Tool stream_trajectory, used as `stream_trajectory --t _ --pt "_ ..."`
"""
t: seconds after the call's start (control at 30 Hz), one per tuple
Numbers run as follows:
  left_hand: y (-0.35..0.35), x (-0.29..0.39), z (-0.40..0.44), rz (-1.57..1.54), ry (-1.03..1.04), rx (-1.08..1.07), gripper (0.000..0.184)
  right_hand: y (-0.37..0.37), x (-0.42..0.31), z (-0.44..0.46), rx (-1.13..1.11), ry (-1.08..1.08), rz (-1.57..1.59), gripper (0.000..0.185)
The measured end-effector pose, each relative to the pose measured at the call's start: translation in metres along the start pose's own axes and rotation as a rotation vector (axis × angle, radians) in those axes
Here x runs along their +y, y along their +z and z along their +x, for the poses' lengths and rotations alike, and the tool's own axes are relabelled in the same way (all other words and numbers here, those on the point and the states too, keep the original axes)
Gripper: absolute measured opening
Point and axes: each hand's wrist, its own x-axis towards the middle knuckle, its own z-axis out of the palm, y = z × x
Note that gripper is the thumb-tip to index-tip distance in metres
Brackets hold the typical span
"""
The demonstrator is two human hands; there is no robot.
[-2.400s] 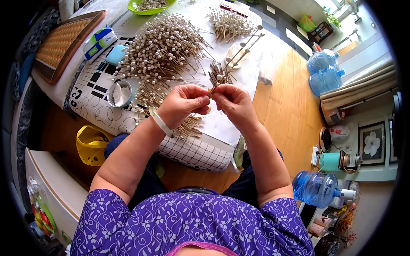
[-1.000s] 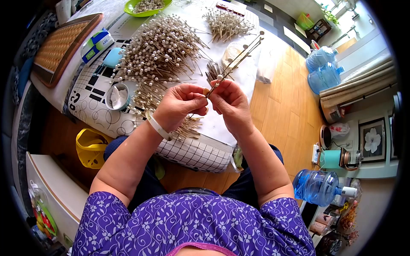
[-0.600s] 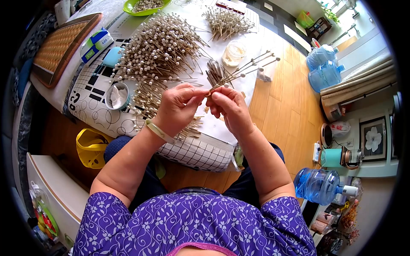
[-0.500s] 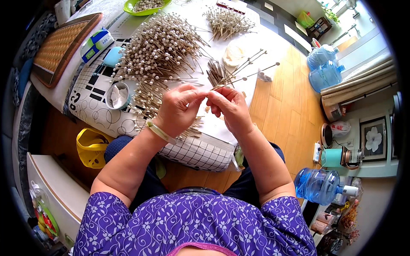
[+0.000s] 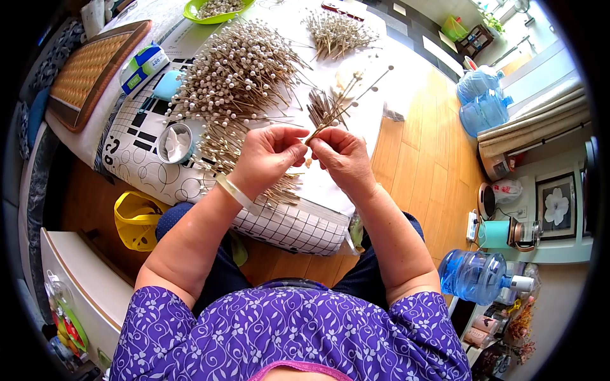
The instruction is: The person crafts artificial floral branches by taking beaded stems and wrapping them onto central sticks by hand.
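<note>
My left hand and right hand pinch the thin stems together, beside the large bead-tipped pile.

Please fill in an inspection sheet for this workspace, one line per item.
Surface: white sheet over patterned cloth.
Work items: stem bundle in the hands; large heap of white-headed stems, smaller pile beyond.
Clutter: green bowl, blue-and-green packet, small round container.
Hands: right hand pinches the bundle; left hand at its lower end, grip unclear.
Cables: cord near the power strip.
Surroundings: wooden floor, yellow bag, blue water bottle.
</note>
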Motion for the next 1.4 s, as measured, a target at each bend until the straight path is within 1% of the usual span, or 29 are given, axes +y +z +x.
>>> stream_trajectory --t 0.07,0.1,0.17,0.2,0.27,0.4,0.47,0.5,0.57,0.6,0.63,0.7,0.73,0.77,0.83,0.9,0.97,1.03,1.07,1.13,1.17,1.23,1.27,1.3,1.37,1.4 --pt "-0.003 0.002 0.002 -0.248 -0.135 -0.087 0.018 -0.001 0.001 0.000 0.014 0.001 -0.011 0.008" --pt "-0.005 0.005 0.003 -0.248 -0.135 -0.087 0.018 0.000 0.000 -0.001 0.014 0.001 -0.011 0.008" --pt "-0.009 0.012 0.003 -0.303 -0.307 -0.172 0.017 0.000 0.000 -0.002 0.003 -0.002 0.063 0.008" --pt "-0.010 0.012 0.004 -0.303 -0.307 -0.172 0.017 0.000 -0.001 -0.002 0.003 -0.002 0.063 0.008" --pt "-0.012 0.011 0.005 -0.376 -0.479 -0.226 0.015 0.000 -0.002 -0.003 -0.005 0.011 0.092 0.008" --pt "-0.012 0.011 0.005 -0.369 -0.507 -0.271 0.013 -0.001 0.005 -0.001 -0.004 -0.010 0.070 0.007" --pt "-0.008 0.007 0.004 -0.212 -0.374 -0.194 0.010 -0.005 0.006 -0.001 -0.052 0.012 0.027 0.008" --pt "-0.006 0.005 0.003 -0.212 -0.374 -0.195 0.010 -0.005 0.007 -0.001 -0.052 0.012 0.026 0.008" --pt "-0.002 0.001 0.000 0.071 -0.182 -0.110 0.011 -0.003 0.008 -0.001 -0.057 0.079 0.110 0.009" --pt "-0.001 -0.004 -0.001 0.215 -0.101 -0.083 0.008 -0.002 0.010 -0.001 -0.058 0.079 0.110 0.009" --pt "-0.002 -0.004 -0.001 0.216 -0.100 -0.081 0.008 -0.002 0.012 -0.001 -0.036 0.067 0.058 0.009" --pt "-0.001 0.001 -0.002 0.703 0.316 -0.041 0.005 0.000 0.013 -0.001 -0.015 0.054 0.003 0.010" --pt "0.001 0.004 -0.002 0.757 0.400 -0.018 0.004 0.002 0.012 -0.001 0.004 0.068 0.011 0.011" --pt "0.001 0.004 -0.002 0.758 0.400 -0.016 0.004 0.004 0.011 -0.001 0.022 0.081 0.018 0.011" --pt "0.002 0.005 -0.001 0.899 0.528 -0.021 0.009 0.004 0.009 -0.002 0.018 0.094 0.030 0.012" --pt "0.001 0.003 -0.001 0.928 0.544 -0.015 0.010 0.003 0.008 -0.003 0.016 0.106 0.042 0.012" --pt "0.001 0.003 -0.001 0.959 0.558 -0.009 0.011 0.002 0.009 -0.004 -0.017 0.065 0.071 0.013" --pt "0.002 0.005 -0.001 1.006 0.632 -0.004 0.012 0.002 0.011 -0.004 -0.011 0.073 0.069 0.012" --pt "0.003 0.005 -0.002 1.005 0.633 -0.004 0.012 0.001 0.011 -0.004 -0.003 0.079 0.068 0.012" --pt "0.003 0.006 -0.004 0.875 0.502 -0.035 0.011 -0.001 0.009 -0.004 -0.004 0.050 0.031 0.012" --pt "0.004 0.004 -0.003 0.874 0.503 -0.036 0.011 -0.003 0.008 -0.005 -0.006 0.024 -0.005 0.012" --pt "0.004 -0.001 -0.004 0.093 -0.106 -0.129 0.015 -0.006 -0.001 -0.006 -0.031 0.039 0.054 0.012" --pt "-0.001 0.000 0.000 -0.039 -0.170 -0.211 0.022 -0.007 -0.003 -0.006 -0.057 0.052 0.116 0.012" --pt "-0.004 0.000 0.001 -0.038 -0.171 -0.210 0.022 -0.006 -0.003 -0.006 -0.057 0.053 0.117 0.012" --pt "-0.006 -0.001 0.003 -0.211 -0.390 -0.302 0.023 -0.005 -0.002 -0.007 -0.112 0.048 0.171 0.012" --pt "-0.006 0.001 0.003 -0.218 -0.397 -0.300 0.021 -0.006 -0.001 -0.007 -0.117 0.047 0.150 0.011"
